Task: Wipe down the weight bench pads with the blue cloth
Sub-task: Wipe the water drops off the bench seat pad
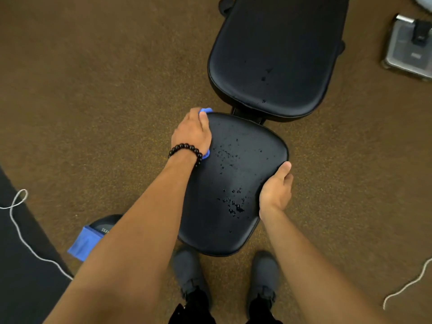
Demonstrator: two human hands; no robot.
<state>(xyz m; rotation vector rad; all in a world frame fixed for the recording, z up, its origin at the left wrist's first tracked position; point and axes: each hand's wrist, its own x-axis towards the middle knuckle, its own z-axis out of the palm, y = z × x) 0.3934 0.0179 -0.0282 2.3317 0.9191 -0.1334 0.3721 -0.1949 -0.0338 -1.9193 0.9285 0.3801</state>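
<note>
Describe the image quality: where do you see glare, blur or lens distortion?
Head view: the light is even, with a soft sheen along the back pad rim. Droplets on the seat pad look sharp. The forearms blur and stretch toward the bottom edge, an effect of the wide lens. The left hand on the cloth casts hardly any shadow.

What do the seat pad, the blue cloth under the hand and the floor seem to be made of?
The seat pad looks like vinyl or faux leather, smooth and glossy: droplets bead on it. The blue cloth seems soft fabric, perhaps microfibre: it bunches under the left hand. The floor is matte, speckled brown, rubber or carpet.
</note>
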